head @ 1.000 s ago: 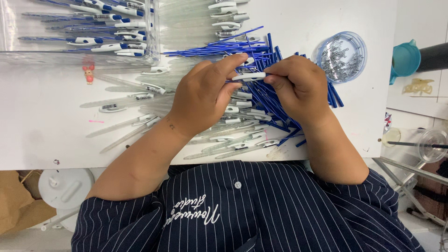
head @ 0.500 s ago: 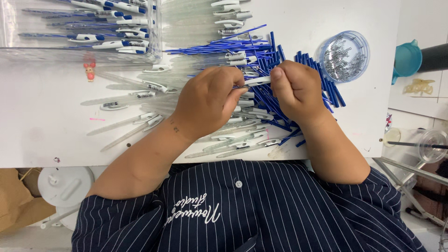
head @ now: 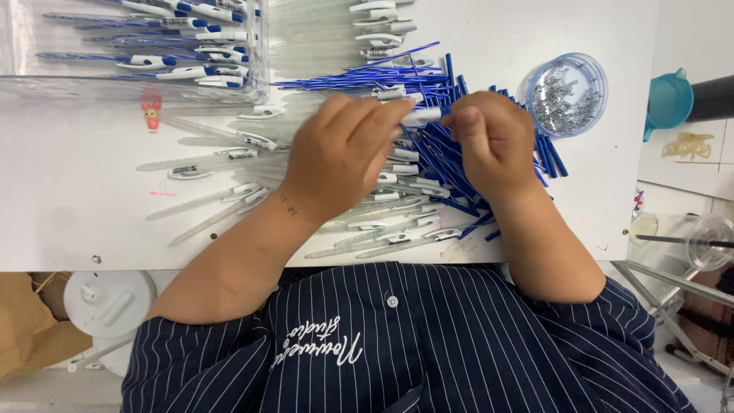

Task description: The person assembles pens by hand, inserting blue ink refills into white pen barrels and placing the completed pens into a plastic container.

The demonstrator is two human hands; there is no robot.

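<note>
Left hand [head: 344,157] and right hand [head: 489,141] meet at frame centre, both pinching one pen barrel [head: 423,117]. Barrel axis horizontal, spanning gap between fingertips. Blue refills [head: 451,172] heaped beneath, nearer right hand.

Here's the shirt: dark navy, thin white pinstripes running the length of it, a small white button at the middle of the chest. White cursive lettering is stitched beside the placket. Short sleeves, ending near the elbows, forearms bare. Both hands are bare too, left hand [head: 340,157] and right hand [head: 493,141], no gloves, rings or watch showing. A small dark mark sits on the left wrist.
</note>
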